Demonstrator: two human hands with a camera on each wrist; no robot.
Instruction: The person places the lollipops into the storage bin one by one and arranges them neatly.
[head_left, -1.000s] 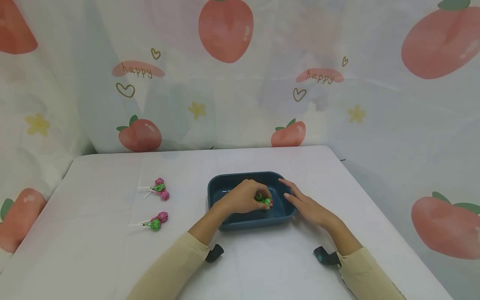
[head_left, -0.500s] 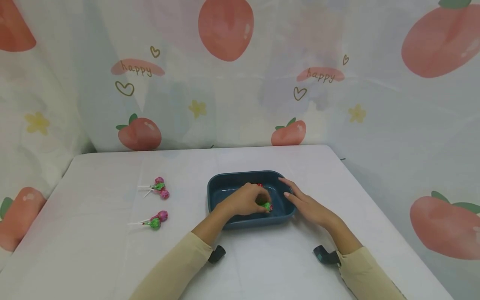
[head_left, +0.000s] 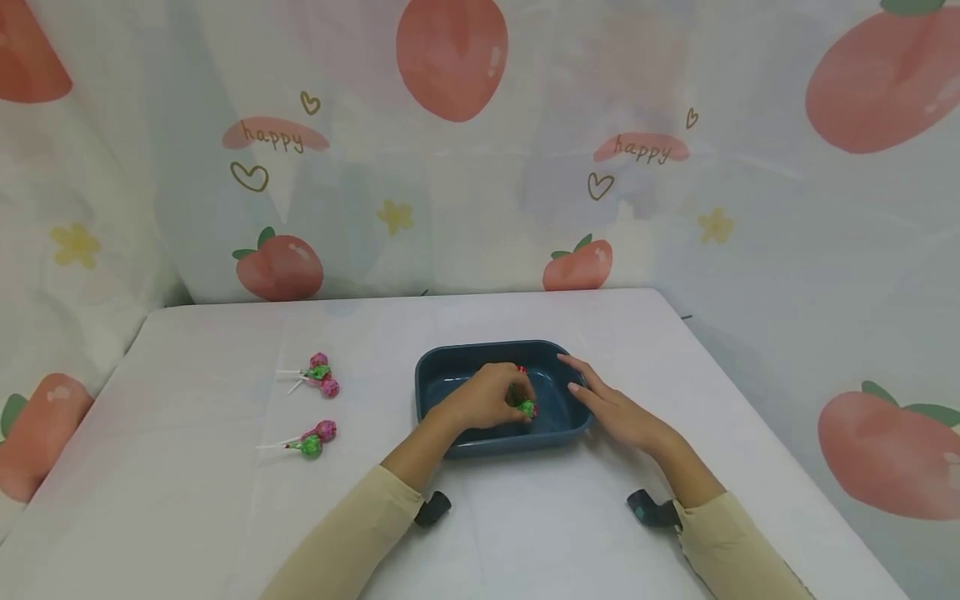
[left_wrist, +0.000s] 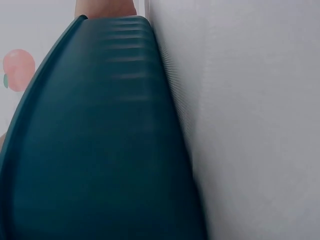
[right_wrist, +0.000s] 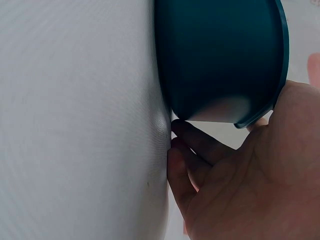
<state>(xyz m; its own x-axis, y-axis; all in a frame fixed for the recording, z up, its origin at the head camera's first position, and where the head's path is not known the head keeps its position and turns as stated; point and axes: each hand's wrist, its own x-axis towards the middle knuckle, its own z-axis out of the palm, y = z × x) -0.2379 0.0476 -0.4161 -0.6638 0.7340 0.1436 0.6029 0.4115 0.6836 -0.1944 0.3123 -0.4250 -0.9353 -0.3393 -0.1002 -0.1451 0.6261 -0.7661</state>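
Inside the dark blue tray [head_left: 517, 443], my left hand [head_left: 483, 398] pinches a green-wrapped lollipop [head_left: 528, 408] between thumb and fingers. The hand hides the lollipop's stick. A bit of red [head_left: 521, 368] shows behind the knuckles, too small to identify. My right hand [head_left: 618, 417] rests against the tray's right end with its fingers fairly straight and tips at the rim. The right wrist view shows some of this hand's fingers [right_wrist: 200, 142] near the tabletop, beside the tray wall [right_wrist: 220, 55]. Only the tray's outer side [left_wrist: 105, 125] fills the left wrist view; the left hand's fingertips are out of sight there.
On the left of the white-covered table [head_left: 180, 500] lie two groups of lollipops: pink and green ones [head_left: 321, 375] farther back, and a pink and a green one [head_left: 311, 447] nearer. A patterned curtain [head_left: 480, 183] stands behind the table.
The left hand has shifted slightly within the tray, drawing the green lollipop a little left. A bit of red has come into view behind it. The right hand stays at the rim.
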